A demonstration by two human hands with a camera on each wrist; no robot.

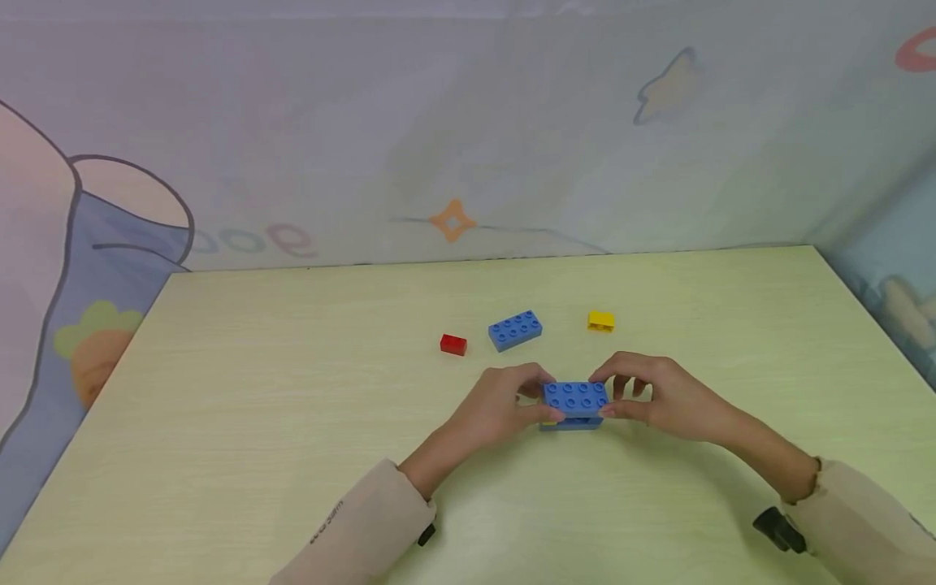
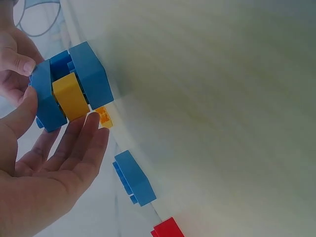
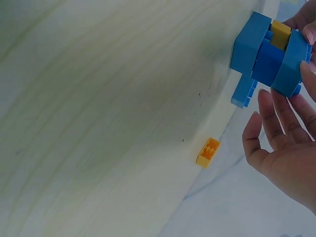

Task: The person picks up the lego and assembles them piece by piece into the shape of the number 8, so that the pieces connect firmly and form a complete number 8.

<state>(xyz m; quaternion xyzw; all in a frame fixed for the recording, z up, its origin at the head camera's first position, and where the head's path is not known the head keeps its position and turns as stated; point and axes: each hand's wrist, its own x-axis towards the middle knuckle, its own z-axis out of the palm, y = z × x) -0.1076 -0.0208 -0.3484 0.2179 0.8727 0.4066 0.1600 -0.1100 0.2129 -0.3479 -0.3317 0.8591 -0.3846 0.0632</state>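
Between both hands [image 1: 504, 406] [image 1: 665, 398], a brick stack [image 1: 575, 404]; seemingly pinched.

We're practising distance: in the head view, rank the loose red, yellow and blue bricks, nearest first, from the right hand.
1. Yellow brick, beyond the right hand, slightly left.
2. Loose blue brick, middle of the three.
3. Red brick, leftmost.

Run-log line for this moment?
left hand, right hand: hold top blue brick by ends | middle: yellow brick, small blue brick | base: bottom blue brick | beyond: red brick, loose blue brick, loose yellow brick
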